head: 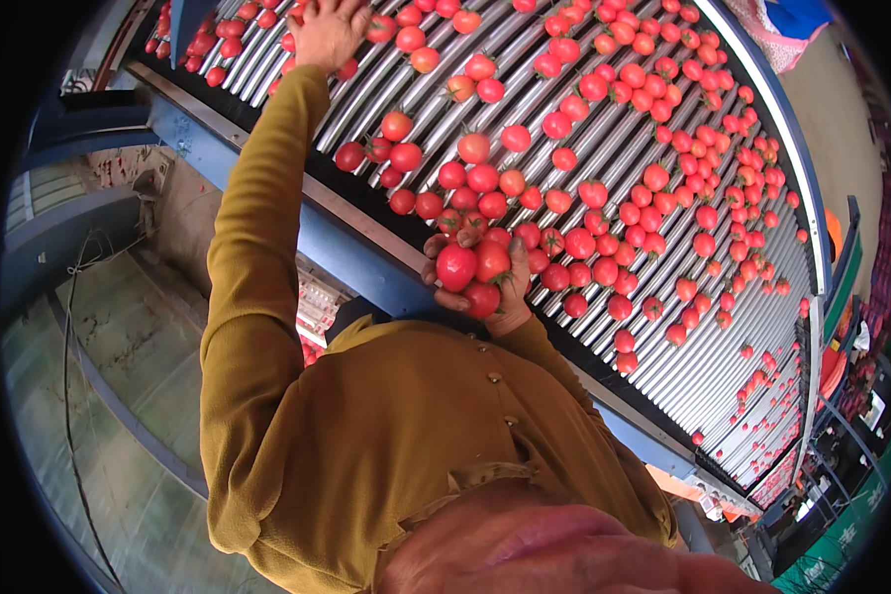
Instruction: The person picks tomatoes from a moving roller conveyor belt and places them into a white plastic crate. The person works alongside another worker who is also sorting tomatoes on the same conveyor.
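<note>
My left hand (330,33) reaches to the top edge of the view, back upward and fingers spread, over the metal roller conveyor (445,96). A red tomato (380,28) lies beside its fingers; what is beneath the palm is hidden. Close to my body, at the conveyor's near edge, my right hand (516,286) is turned palm up and cupped around several tomatoes (457,267), its thumb on the right side. Just beyond it, a cluster of tomatoes (482,178) rests on the rollers, some with green calyxes.
Many more tomatoes (642,96) are spread across the rollers toward the right. A blue metal frame (364,249) runs along the near side, and a curved pale rail (776,96) bounds the far side. A blue-framed structure (67,245) stands at the left.
</note>
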The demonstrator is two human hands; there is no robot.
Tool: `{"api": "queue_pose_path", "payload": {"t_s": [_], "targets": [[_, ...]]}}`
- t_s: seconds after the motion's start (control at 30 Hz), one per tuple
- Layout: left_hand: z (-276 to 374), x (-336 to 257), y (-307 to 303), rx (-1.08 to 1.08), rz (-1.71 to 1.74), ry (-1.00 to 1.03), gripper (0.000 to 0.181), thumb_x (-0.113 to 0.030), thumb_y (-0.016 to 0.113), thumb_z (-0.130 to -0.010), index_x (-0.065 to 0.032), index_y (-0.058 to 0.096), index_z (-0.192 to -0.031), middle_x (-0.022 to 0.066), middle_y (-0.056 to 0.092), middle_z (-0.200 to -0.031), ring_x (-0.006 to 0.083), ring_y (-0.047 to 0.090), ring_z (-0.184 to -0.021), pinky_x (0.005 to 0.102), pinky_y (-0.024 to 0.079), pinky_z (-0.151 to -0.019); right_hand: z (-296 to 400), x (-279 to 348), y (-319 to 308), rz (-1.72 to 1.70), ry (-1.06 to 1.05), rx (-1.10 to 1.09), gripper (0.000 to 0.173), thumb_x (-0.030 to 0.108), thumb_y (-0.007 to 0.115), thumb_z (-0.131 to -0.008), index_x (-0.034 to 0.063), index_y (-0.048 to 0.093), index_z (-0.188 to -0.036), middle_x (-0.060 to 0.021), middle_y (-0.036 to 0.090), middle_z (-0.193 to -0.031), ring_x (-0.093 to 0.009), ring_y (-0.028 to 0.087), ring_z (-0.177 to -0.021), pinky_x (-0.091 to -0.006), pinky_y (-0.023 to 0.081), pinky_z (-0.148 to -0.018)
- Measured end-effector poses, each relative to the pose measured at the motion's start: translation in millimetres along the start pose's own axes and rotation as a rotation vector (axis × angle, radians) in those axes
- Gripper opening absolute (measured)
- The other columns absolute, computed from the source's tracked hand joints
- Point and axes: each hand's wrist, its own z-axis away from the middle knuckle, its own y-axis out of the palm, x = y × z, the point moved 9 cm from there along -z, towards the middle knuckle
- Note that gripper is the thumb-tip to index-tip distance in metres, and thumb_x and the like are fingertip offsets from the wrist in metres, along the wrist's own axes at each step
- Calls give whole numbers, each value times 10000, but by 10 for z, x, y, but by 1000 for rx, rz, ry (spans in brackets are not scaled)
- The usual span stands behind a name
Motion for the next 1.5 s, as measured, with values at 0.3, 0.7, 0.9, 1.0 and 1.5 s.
{"api": "queue_pose_path", "payload": {"t_s": [0.3, 0.7, 0.9, 1.0, 1.5], "targets": [[1294, -515, 26, 9, 483, 319, 387, -373, 496, -890, -101, 579, -1151, 150, 460, -1286, 354, 405, -1186, 507, 363, -952, -117, -99, 47, -47, 40, -7, 578, 622, 446, -850, 96, 492, -1085, -189, 456, -1182, -343, 521, -1025, -307, 443, -546], [306, 1058, -36, -355, 353, -215, 568, -462, 508, -870, -170, 395, -1344, 206, 368, -1363, 388, 393, -1225, 501, 337, -977, -214, -126, -67, -21, 32, -120, 619, 644, 455, -828, 96, 527, -1107, -198, 471, -1236, -373, 485, -1112, -398, 468, -651], [-441, 897, 478, -267, 346, -252, 555, -536, 445, -861, -170, 455, -1279, 108, 476, -1277, 291, 454, -1167, 579, 259, -981, -283, -24, -75, -7, -33, -247, 561, 636, 423, -844, 125, 523, -1053, -174, 466, -1163, -310, 496, -978, -293, 397, -526], [-733, 1039, 166, -428, 395, -286, 292, -343, 558, -848, -102, 604, -1006, 102, 619, -941, 300, 600, -883, 488, 389, -842, -304, 19, -124, -17, -60, -256, 576, 660, 377, -845, 136, 515, -1039, -163, 461, -1130, -287, 484, -945, -255, 370, -491], [-1367, 1400, 609, -267, 403, -124, 396, -282, 597, -818, -134, 514, -1176, 156, 569, -1062, 355, 574, -946, 476, 469, -787, -355, 54, -395, 95, -75, -623, 756, 776, 259, -780, 165, 494, -1158, -112, 438, -1312, -375, 422, -1151, -579, 396, -851]]}}
